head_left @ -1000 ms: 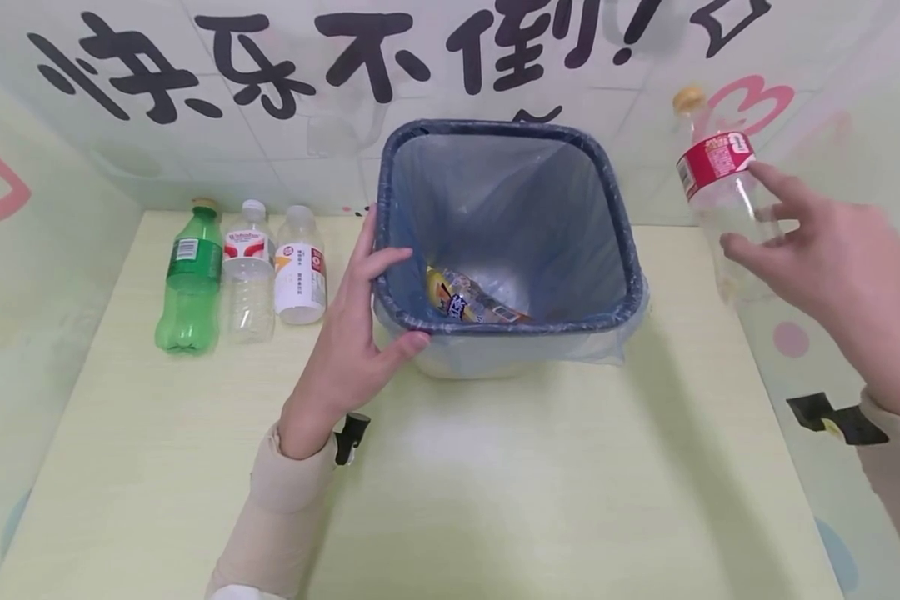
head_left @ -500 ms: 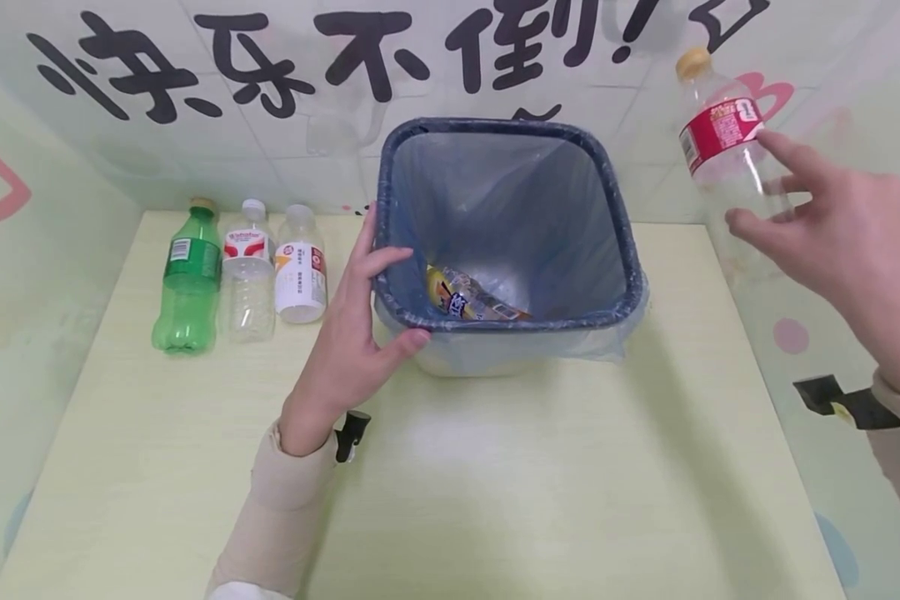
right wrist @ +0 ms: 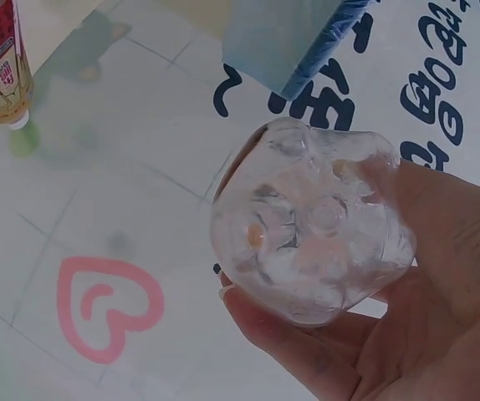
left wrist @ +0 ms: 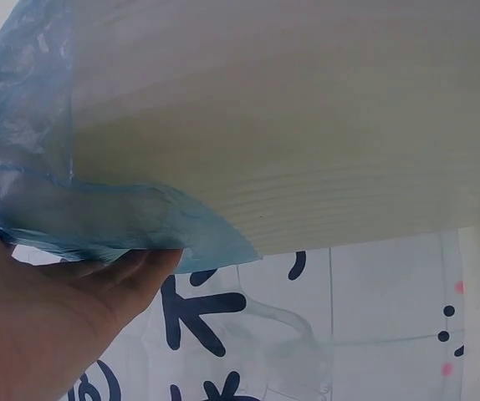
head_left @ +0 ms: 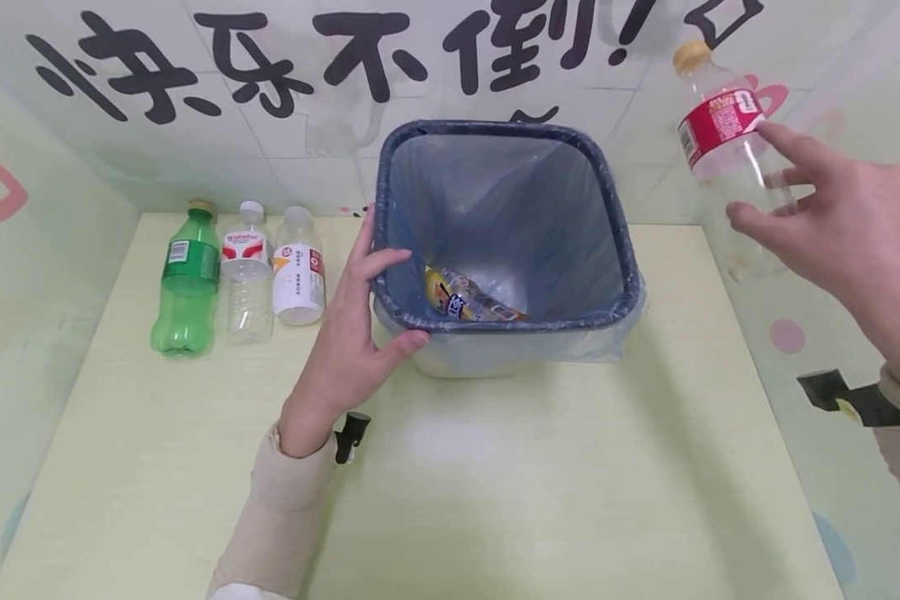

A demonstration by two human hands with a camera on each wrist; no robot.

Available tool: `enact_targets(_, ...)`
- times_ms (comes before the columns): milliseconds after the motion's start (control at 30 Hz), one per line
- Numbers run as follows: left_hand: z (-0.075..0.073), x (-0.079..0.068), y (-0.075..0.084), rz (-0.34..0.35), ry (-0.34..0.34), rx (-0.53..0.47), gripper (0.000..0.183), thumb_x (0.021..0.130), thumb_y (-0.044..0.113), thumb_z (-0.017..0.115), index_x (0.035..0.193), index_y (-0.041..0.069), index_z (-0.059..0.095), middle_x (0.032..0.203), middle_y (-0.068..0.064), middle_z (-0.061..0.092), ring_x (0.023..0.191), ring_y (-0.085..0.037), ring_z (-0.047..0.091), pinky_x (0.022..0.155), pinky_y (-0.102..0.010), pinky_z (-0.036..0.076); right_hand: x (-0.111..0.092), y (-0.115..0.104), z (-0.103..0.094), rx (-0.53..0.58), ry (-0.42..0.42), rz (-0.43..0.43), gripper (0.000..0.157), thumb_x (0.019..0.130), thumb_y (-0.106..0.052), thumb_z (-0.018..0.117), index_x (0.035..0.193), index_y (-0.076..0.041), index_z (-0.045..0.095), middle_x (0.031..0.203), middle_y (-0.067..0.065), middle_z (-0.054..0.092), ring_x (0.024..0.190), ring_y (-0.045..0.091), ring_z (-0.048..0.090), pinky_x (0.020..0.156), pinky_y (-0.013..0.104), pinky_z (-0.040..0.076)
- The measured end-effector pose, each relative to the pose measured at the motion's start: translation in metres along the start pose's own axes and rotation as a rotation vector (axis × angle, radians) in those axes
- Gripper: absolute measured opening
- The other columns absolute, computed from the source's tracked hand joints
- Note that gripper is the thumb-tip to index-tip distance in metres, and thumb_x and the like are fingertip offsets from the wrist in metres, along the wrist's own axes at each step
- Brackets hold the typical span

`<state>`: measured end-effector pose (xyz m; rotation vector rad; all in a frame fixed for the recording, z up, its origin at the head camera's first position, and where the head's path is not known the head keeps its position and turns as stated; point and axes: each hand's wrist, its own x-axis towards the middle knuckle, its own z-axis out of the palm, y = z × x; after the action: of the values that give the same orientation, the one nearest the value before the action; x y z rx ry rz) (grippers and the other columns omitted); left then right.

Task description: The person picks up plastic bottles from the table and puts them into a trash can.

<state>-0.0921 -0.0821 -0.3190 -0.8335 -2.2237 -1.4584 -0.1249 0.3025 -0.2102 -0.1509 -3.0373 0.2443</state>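
Note:
A bin (head_left: pixel 510 125) lined with a bluish plastic bag stands on the table. My left hand (head_left: pixel 345 342) grips its left front corner, one finger lying over the rim and the thumb at the front. In the left wrist view the fingers of my left hand (left wrist: pixel 81 309) press against the bag's fold (left wrist: pixel 198 238). My right hand (head_left: pixel 847 225) holds a clear plastic bottle (head_left: pixel 735 175), raised at the right, between thumb and fingers. It has a red label and a yellow cap, and tilts to the left. The right wrist view looks at the bottle's base (right wrist: pixel 324 234).
Inside the bin lies a bottle with a yellow wrapper (head_left: pixel 457 296). At the left, a green bottle (head_left: pixel 187 292), a clear bottle (head_left: pixel 249 283) and a white-labelled bottle (head_left: pixel 298 271) stand in a row. A wall with black characters (head_left: pixel 367 42) rises behind the table (head_left: pixel 450 483).
My right hand has lifted the clear bottle upward and slightly to the right, mostly in the first half second. The left hand and the bin have stayed in place.

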Motion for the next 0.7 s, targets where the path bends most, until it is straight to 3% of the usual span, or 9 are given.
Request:
enact_targets(400,-0.001,0.001,0.0,-0.011,0.011,-0.001,0.076,0.083,0.065,0.042,0.123,0.0,0.038,0.148,-0.023,0.012,0.136,-0.027,0.015,0.106,-0.048,0.019,0.0,-0.018,-0.008,0.036,0.032,-0.054,0.069,0.08,-0.04,0.062,0.14,-0.042,0.028,0.112,0.022,0.06,0.08,0.038,0.058,0.05,0.034,0.032)
enact_targets(700,-0.001,0.0,-0.002,-0.001,0.016,-0.019,0.077,0.083,0.064,0.043,0.123,-0.001,0.038,0.148,-0.023,0.011,0.136,-0.028,0.015,0.107,-0.048,0.018,-0.009,-0.047,-0.018,0.049,0.015,-0.097,0.07,0.079,-0.042,0.062,0.137,-0.051,0.024,0.113,0.018,0.061,0.087,0.037,0.056,0.055,0.035,0.03)
